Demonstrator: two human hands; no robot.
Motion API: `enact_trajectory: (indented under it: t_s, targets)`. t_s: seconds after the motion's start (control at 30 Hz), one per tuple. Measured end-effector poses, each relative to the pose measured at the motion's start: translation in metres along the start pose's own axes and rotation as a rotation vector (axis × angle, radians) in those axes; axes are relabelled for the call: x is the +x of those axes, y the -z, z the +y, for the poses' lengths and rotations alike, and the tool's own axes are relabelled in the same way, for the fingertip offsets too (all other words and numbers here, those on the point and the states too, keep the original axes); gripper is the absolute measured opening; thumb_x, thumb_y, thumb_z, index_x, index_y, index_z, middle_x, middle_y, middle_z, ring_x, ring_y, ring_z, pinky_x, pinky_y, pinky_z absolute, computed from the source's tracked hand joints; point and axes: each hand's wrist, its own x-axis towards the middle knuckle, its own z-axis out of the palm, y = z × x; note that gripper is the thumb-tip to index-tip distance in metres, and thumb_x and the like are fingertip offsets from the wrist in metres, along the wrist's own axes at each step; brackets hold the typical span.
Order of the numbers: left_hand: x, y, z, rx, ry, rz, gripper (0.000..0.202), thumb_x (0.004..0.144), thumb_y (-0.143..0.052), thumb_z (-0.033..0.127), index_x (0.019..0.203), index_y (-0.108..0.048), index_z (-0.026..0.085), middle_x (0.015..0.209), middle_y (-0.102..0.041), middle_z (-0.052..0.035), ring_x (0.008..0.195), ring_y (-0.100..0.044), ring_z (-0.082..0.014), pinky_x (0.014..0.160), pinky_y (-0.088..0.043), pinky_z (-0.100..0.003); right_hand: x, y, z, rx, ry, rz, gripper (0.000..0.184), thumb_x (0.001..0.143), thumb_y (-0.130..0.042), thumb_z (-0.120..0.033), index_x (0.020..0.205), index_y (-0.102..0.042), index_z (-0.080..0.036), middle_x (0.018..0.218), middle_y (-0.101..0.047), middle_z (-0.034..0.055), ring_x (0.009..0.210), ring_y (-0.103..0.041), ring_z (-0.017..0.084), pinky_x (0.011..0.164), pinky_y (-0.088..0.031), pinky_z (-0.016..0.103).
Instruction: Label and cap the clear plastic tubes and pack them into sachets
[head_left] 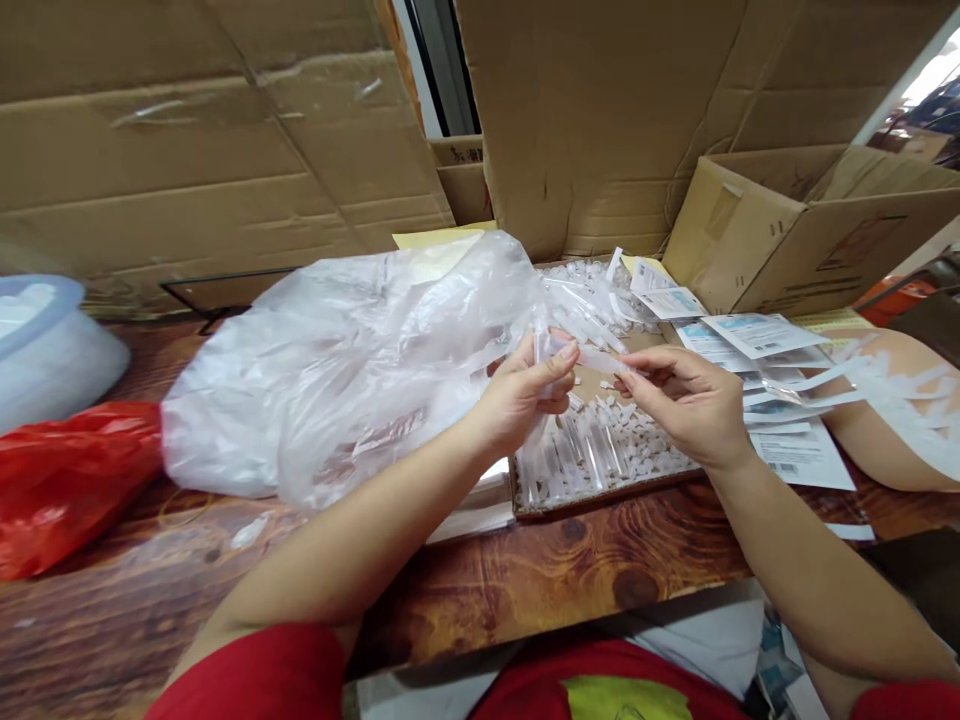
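Note:
My left hand [529, 385] is closed around a clear plastic tube, which stands up partly hidden by the fingers. A translucent, narrow plastic sleeve [598, 361] stretches from it across to my right hand [686, 400], whose thumb and fingers pinch the other end. Both hands hover over a shallow cardboard tray [600, 497]. At its near side lie clear tubes [596, 447] in a row, beside many small white pieces [652, 440]. More clear tubes [581, 312] are heaped at the tray's far side. A large, crumpled clear plastic bag [337, 370] lies left of my left hand.
Printed packets [765, 335] are piled right of the tray, with white strips [900, 385] beyond. An open cardboard box [757, 235] stands behind. On the left are a red plastic bag [82, 480] and a bluish tub [60, 350]. Tall cardboard sheets [600, 110] back the wooden table [562, 580].

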Motion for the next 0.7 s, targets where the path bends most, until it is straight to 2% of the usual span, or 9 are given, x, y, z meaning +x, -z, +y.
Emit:
enact_trajectory:
  t_s: [0.17, 0.23, 0.3, 0.37, 0.43, 0.57, 0.7]
  targets:
    - [0.006, 0.018, 0.011, 0.306, -0.051, -0.114, 0.049, 0.074, -0.087, 0.052, 0.096, -0.058, 0.02, 0.06, -0.053, 0.0078, 0.045, -0.034, -0.0038, 0.042, -0.021, -0.018, 0.003, 0.015, -0.003, -0.066, 0.067, -0.06, 0.019, 0.085, -0.079, -0.017, 0.101, -0.082, -0.027, 0.096, -0.08, 0.0019, 0.083, -0.074, 0.015, 0.071, -0.061, 0.029]
    - [0.007, 0.023, 0.009, 0.438, -0.05, -0.156, 0.048, 0.079, -0.083, 0.056, 0.1, -0.062, 0.019, 0.061, -0.055, 0.0065, 0.046, -0.038, -0.0046, 0.042, -0.024, -0.019, 0.003, 0.017, -0.004, 0.004, 0.011, -0.101, 0.018, 0.087, -0.079, -0.018, 0.102, -0.082, -0.028, 0.095, -0.081, 0.001, 0.079, -0.076, 0.014, 0.071, -0.064, 0.028]
    - [0.006, 0.026, 0.006, 0.525, -0.049, -0.173, 0.049, 0.082, -0.078, 0.059, 0.105, -0.065, 0.018, 0.065, -0.057, 0.0051, 0.048, -0.041, -0.0054, 0.043, -0.027, -0.021, 0.002, 0.016, -0.005, 0.148, -0.104, -0.099, 0.014, 0.087, -0.08, -0.021, 0.1, -0.082, -0.027, 0.086, -0.081, -0.0002, 0.07, -0.076, 0.014, 0.068, -0.066, 0.028]
    - [0.005, 0.027, 0.003, 0.569, -0.071, -0.17, 0.05, 0.084, -0.076, 0.06, 0.108, -0.066, 0.017, 0.069, -0.058, 0.0036, 0.052, -0.044, -0.0067, 0.046, -0.032, -0.021, 0.003, 0.013, -0.005, 0.287, -0.224, -0.06, 0.011, 0.083, -0.085, -0.027, 0.093, -0.08, -0.025, 0.076, -0.08, -0.0008, 0.063, -0.077, 0.016, 0.062, -0.067, 0.029]
    - [0.005, 0.026, 0.0, 0.595, -0.121, -0.156, 0.05, 0.085, -0.075, 0.06, 0.109, -0.067, 0.017, 0.073, -0.06, 0.002, 0.06, -0.049, -0.0086, 0.053, -0.038, -0.023, 0.003, 0.01, -0.004, 0.359, -0.303, -0.033, 0.019, 0.077, -0.091, -0.034, 0.086, -0.078, -0.022, 0.071, -0.079, 0.0002, 0.062, -0.077, 0.018, 0.059, -0.067, 0.03]
    - [0.002, 0.025, -0.009, 0.616, -0.179, -0.112, 0.049, 0.087, -0.073, 0.059, 0.11, -0.067, 0.017, 0.079, -0.062, -0.0004, 0.073, -0.055, -0.0127, 0.067, -0.045, -0.027, 0.002, 0.003, -0.001, 0.364, -0.31, 0.023, 0.025, 0.073, -0.093, -0.04, 0.079, -0.077, -0.021, 0.072, -0.078, 0.0011, 0.06, -0.075, 0.016, 0.057, -0.065, 0.027]
    - [-0.003, 0.02, -0.018, 0.545, -0.168, -0.062, 0.047, 0.089, -0.071, 0.06, 0.112, -0.066, 0.019, 0.073, -0.057, 0.0015, 0.073, -0.054, -0.0141, 0.07, -0.045, -0.028, -0.004, -0.007, -0.002, 0.431, -0.337, 0.12, 0.021, 0.076, -0.091, -0.039, 0.08, -0.077, -0.023, 0.072, -0.077, -0.0004, 0.055, -0.07, 0.012, 0.05, -0.059, 0.022]
